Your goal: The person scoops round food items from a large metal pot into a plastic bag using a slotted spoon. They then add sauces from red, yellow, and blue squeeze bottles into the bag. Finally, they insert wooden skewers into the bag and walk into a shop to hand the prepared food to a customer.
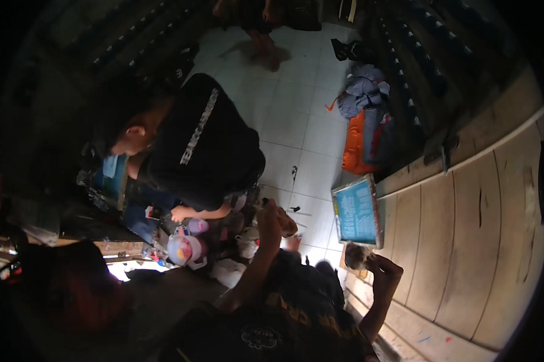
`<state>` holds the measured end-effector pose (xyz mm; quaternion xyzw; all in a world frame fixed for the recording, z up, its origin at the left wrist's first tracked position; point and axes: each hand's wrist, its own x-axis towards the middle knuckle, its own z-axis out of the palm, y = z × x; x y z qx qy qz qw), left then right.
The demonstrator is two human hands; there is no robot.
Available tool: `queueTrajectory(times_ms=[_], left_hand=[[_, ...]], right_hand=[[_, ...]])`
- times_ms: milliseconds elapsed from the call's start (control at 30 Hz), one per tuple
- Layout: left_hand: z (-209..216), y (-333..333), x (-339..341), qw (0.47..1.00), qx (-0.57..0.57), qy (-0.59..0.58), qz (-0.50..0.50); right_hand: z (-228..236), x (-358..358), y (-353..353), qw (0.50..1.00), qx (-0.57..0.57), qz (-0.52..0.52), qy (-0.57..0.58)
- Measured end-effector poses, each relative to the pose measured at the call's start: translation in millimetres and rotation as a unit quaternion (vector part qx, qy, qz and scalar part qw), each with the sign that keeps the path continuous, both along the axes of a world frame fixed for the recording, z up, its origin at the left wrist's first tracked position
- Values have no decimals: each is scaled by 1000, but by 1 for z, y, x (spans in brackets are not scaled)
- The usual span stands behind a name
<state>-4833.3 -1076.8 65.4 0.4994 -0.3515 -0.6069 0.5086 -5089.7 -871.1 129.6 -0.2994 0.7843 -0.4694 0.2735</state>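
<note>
My left hand (271,218) is raised in front of my body, fingers curled closed. A small dark tip shows at its top and a brownish-orange shape beside it; I cannot make out what it holds. On the right, my right hand (380,265) grips a crumpled, stained rag (357,256). That rag is at the lower edge of a screen-printing frame (359,211), which has blue mesh with pale lettering and a worn, pale rim. Whether rag and frame touch is hard to tell. The frame stands tilted beside the wooden planks (453,241).
A co-worker in a black shirt (205,145) bends over at the left, near another blue frame (112,175). White tubs (186,248) and plastic bags (228,273) crowd the near left. Grey and orange cloths (359,142) lie on the tiled floor (284,114). Another person stands far off.
</note>
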Motion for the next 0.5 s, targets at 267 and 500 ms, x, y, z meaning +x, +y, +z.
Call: queueTrajectory(times_ms=[267,500], left_hand=[[42,-251,-74,981,35,167,89],[4,-415,-110,995,-41,-47,77]], right_hand=[[24,-94,-295,998,0,62,-18],[-61,-176,-580,962,7,247,-112]])
